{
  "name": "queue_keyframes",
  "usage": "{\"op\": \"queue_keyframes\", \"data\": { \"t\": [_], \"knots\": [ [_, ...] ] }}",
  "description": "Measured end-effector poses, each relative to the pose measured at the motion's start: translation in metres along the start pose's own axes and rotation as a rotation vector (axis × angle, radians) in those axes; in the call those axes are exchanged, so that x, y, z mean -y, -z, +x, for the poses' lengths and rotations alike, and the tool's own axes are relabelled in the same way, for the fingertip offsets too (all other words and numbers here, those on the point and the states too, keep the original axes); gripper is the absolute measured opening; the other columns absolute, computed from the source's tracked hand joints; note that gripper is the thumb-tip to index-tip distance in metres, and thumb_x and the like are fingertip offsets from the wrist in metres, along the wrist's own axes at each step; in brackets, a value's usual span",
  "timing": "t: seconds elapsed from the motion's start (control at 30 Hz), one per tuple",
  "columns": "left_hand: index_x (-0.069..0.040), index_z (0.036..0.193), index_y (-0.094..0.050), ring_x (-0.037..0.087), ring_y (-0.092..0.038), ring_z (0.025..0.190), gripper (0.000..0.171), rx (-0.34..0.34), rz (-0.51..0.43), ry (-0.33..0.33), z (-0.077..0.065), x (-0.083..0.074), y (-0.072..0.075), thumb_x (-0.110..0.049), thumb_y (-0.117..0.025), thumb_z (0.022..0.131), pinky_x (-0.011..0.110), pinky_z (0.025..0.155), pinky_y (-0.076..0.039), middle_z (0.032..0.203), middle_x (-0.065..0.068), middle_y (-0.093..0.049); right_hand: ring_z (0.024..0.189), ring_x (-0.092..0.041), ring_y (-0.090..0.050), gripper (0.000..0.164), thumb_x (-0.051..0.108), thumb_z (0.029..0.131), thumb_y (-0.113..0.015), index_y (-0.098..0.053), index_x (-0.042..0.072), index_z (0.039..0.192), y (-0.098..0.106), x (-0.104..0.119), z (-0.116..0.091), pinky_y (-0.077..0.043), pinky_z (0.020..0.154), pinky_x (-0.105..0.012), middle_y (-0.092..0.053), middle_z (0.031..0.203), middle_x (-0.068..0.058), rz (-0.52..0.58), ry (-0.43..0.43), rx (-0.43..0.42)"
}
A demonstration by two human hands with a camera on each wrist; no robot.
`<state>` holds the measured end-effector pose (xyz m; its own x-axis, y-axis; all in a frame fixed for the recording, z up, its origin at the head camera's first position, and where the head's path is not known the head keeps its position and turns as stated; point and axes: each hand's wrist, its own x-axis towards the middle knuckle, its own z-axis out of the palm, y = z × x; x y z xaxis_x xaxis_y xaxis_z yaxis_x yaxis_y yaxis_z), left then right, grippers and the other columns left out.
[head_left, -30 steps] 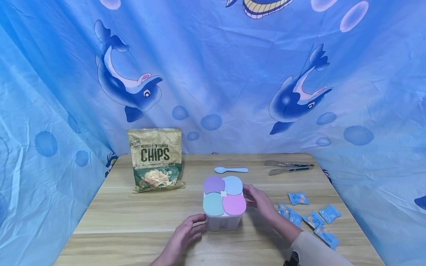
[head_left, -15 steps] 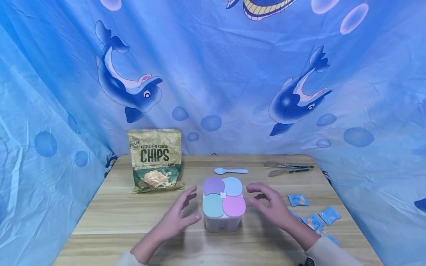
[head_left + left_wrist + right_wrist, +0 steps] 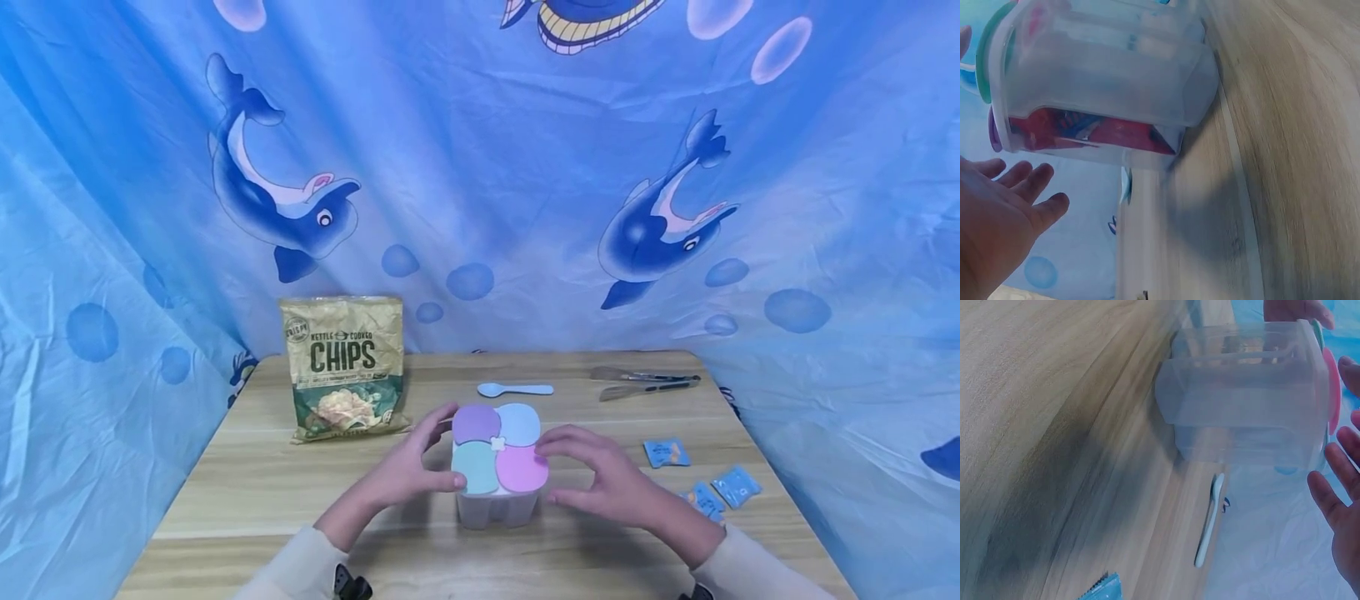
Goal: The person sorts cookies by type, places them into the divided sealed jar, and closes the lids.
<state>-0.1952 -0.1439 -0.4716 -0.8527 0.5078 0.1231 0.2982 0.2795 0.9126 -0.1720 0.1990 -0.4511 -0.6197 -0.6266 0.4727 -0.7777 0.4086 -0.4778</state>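
Now the left hand [image 3: 408, 468] and right hand [image 3: 603, 473], fingers loosely spread, gripping nothing, flank the squarish, pastel-topped translucent plastic box [image 3: 500, 468] on the wooden bench [image 3: 247, 500]; light, matched pressure should steady it.

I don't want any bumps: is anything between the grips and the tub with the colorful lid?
No, nothing I can see. The left grip and right grip are close on either side of the tub. The spoon lies beyond it and the chips bag is off to the left, so neither blocks them.
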Motion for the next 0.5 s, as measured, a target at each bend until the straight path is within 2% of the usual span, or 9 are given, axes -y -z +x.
{"op": "queue_keyframes", "data": {
  "t": [0.23, 0.5],
  "knots": [
    [-0.01, 0.163, -0.018, 0.038, -0.033, 0.15, 0.119, 0.007, 0.006, 0.018, 0.001, 0.0015, -0.0055, -0.029, -0.093, 0.073, 0.058, 0.123, -0.026, 0.164, 0.019, -0.033, 0.122, -0.015, -0.063, 0.049, 0.019, 0.079, -0.09, -0.07, 0.024, 0.125, -0.0041, -0.0011, 0.0025, -0.056, 0.099, -0.037, -0.066, 0.129, 0.008, 0.015, 0.005, 0.011],
    [-0.015, 0.164, -0.018, 0.039, -0.033, 0.15, 0.119, 0.005, -0.007, 0.026, 0.0006, 0.0019, -0.0062, -0.03, -0.093, 0.073, 0.059, 0.122, -0.027, 0.164, 0.019, -0.033, 0.117, -0.013, -0.065, 0.041, 0.028, 0.082, -0.088, -0.073, 0.023, 0.12, -0.0057, -0.0051, 0.0075, -0.058, 0.095, -0.036, -0.067, 0.125, 0.007, -0.045, 0.041, 0.001]
  ]
}}
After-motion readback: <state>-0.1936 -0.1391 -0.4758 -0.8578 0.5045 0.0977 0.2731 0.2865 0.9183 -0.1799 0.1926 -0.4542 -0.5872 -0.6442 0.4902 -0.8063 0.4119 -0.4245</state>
